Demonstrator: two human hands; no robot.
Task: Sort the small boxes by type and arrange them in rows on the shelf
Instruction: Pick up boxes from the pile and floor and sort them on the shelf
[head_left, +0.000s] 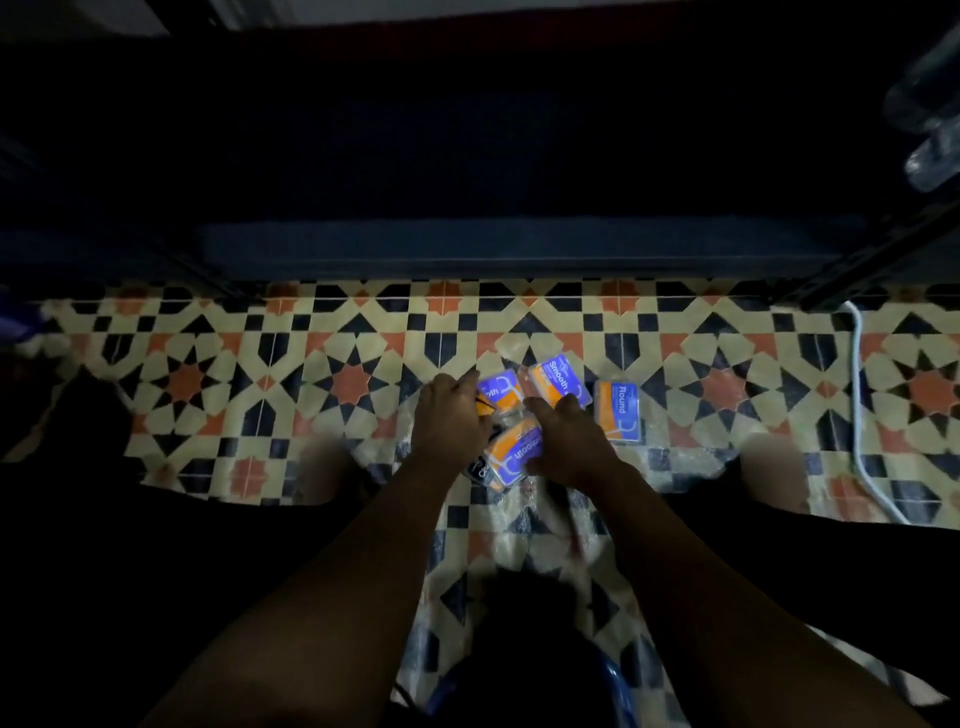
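Head view: four orange-and-blue boxes (560, 384) on tiles, both hands' fingers' hold unclear.

Four small boxes (561, 384) lie on the tiled floor (260, 374) before the shelf (519, 249). One box (618, 410) sits apart, right of the cluster. A cable (862, 441) runs further right.

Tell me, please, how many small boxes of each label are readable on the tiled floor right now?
Smooth boxes: 2, one behind the right hand, one between the hands
Round box: 1
Label partly hidden box: 1
Total: 4 orange-and-blue boxes; a dark pack beneath is unclear.
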